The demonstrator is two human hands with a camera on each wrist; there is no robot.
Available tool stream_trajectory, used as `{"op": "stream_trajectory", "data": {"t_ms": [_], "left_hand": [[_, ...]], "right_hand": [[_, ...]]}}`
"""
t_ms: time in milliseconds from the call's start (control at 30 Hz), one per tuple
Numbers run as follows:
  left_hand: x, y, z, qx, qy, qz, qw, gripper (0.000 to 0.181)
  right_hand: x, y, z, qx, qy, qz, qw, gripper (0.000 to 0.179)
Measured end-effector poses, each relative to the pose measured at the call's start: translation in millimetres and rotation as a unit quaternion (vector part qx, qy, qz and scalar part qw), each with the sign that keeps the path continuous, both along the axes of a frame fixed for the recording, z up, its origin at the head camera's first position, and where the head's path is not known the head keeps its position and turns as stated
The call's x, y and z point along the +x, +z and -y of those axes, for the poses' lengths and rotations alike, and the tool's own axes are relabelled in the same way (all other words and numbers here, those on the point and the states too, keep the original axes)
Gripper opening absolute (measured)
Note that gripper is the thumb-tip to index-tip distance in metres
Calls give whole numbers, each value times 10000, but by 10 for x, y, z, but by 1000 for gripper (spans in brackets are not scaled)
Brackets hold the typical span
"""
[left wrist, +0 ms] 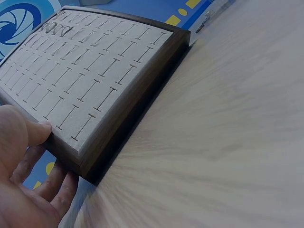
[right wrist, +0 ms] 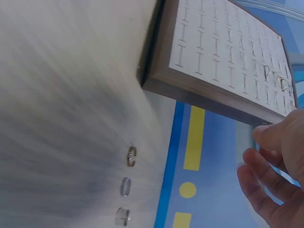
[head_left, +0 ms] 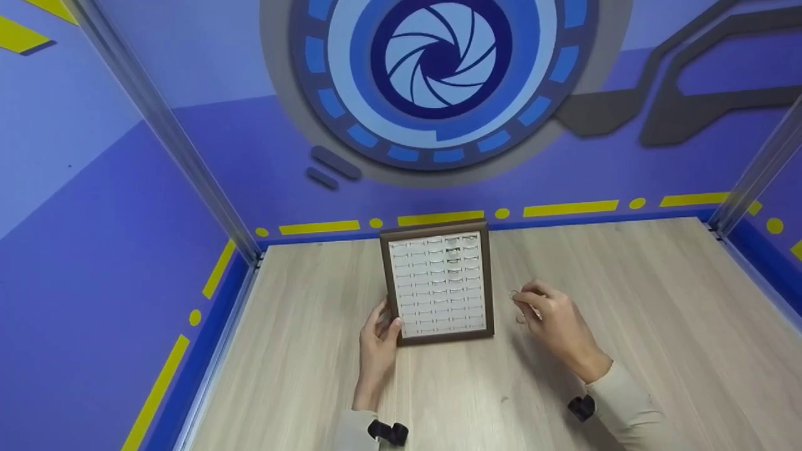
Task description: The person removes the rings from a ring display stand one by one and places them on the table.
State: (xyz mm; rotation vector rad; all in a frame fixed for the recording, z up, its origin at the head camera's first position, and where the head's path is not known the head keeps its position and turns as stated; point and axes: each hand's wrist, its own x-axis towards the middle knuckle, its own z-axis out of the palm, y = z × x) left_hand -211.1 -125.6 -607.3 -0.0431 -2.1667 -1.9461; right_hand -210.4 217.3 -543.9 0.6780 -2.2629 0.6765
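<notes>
"Watching the left hand?"
"It's grasping the tray by its near left corner; the right hand is pinching a ring, right of the tray."
"And the table?"
"Three more rings are lying there, also right."

Booth-like workspace, purple-blue panels with a shutter emblem, metal corner posts, pale wood-grain tabletop

Brown-framed ring board — upright, partly filled
</notes>
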Motion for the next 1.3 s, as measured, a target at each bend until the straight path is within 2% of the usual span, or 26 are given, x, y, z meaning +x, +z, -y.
{"op": "stream_trajectory", "data": {"t_ms": [233, 467, 667, 833, 1033, 1300], "left_hand": [[23, 4, -5, -93, -40, -11, 9999, 55], [10, 1, -14, 22, -40, 104, 9999, 56], [6, -12, -9, -15, -15, 20, 10000, 56], [2, -12, -2, 2, 39, 90, 10000, 57], [3, -23, 4, 12, 19, 18, 10000, 56], [10, -13, 0, 58, -43, 11, 10000, 55]], "right_hand": [[52, -125, -72, 166, -137, 168, 9996, 23], [84, -212, -118, 215, -164, 279, 9992, 22], [112, -296, -142, 231, -115, 387, 9989, 19], [119, -361, -155, 407, -191, 780, 9959, 15], [120, -421, -179, 692, -374, 1430, 9866, 13], [109, -465, -189, 953, -378, 1728, 9796, 15]]}}
